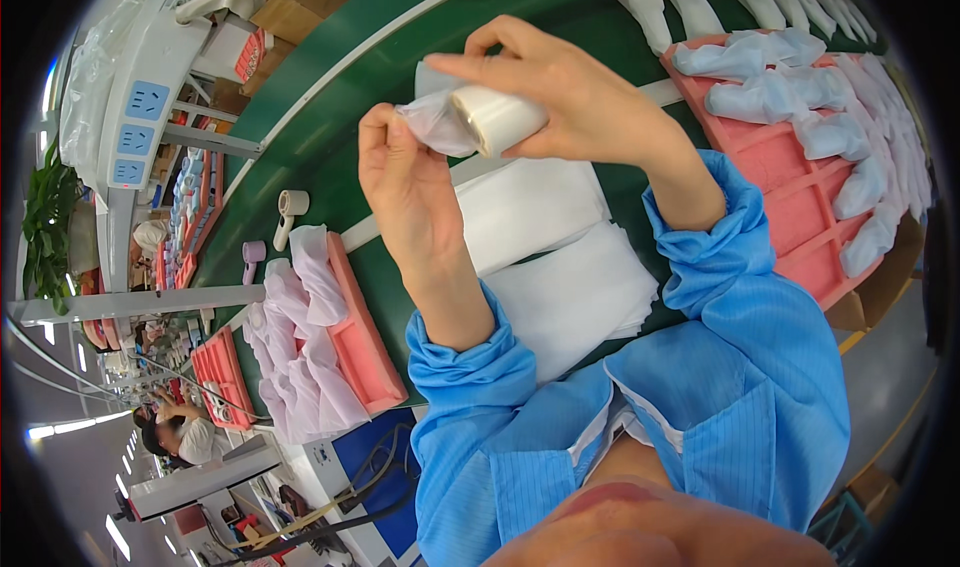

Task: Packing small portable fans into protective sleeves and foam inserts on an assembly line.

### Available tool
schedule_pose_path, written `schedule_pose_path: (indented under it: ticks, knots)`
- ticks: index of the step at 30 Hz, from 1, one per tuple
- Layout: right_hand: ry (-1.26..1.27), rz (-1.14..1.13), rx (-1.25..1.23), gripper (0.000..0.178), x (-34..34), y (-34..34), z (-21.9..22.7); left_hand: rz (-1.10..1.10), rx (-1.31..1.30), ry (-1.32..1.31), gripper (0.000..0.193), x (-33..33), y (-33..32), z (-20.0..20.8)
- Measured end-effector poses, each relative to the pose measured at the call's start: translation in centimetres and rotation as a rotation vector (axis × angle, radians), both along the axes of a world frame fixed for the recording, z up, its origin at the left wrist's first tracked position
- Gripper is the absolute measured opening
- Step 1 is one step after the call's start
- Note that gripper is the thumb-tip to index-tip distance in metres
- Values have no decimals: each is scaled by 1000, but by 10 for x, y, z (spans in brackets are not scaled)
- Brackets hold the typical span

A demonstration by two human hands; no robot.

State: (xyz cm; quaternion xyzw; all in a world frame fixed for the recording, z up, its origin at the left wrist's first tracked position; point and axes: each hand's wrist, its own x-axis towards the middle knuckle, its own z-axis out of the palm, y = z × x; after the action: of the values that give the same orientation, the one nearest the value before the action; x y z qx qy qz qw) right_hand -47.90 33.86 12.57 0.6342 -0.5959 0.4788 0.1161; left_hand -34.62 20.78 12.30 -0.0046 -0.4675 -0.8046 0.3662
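Observation:
My right hand wraps round a white, rounded hair dryer, its round end turned toward my left hand. A thin translucent bag hangs about the dryer's other side. My left hand pinches the edge of this bag between thumb and fingers. How far the bag covers the dryer is partly hidden by my right hand. Below my hands lie two overlapping stacks of flat white bags on the green work surface.
To the right, a pink tray carries several bagged light-blue items, with a row of white bagged ones beyond. At left, another pink tray holds wrapped lilac items. Bare white and lilac dryers stand near it. A person is farther left.

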Motion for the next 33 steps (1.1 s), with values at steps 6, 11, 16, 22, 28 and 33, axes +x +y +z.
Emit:
schedule_pose_path:
  ticks: [6,11,16,22,28,33]
  knots:
    - [48,-63,31,79,11,-12,-11,117,-46,78,19,-1,9,-3]
    - [28,-199,-120,76,15,-7,1,734,-775,37,24,-10,43,-11]
    - [41,-340,-61,79,10,-4,4,880,-1233,68,26,-16,45,-7]
    - [-177,-427,-191,64,5,-18,-12,750,-1178,-76,44,-15,35,-1]
    - [-377,-202,-62,58,31,-18,-7,840,-1299,-299,58,-21,20,-7]
    - [-387,88,-69,57,18,-11,-3,423,-673,-218,49,-1,-10,-3]
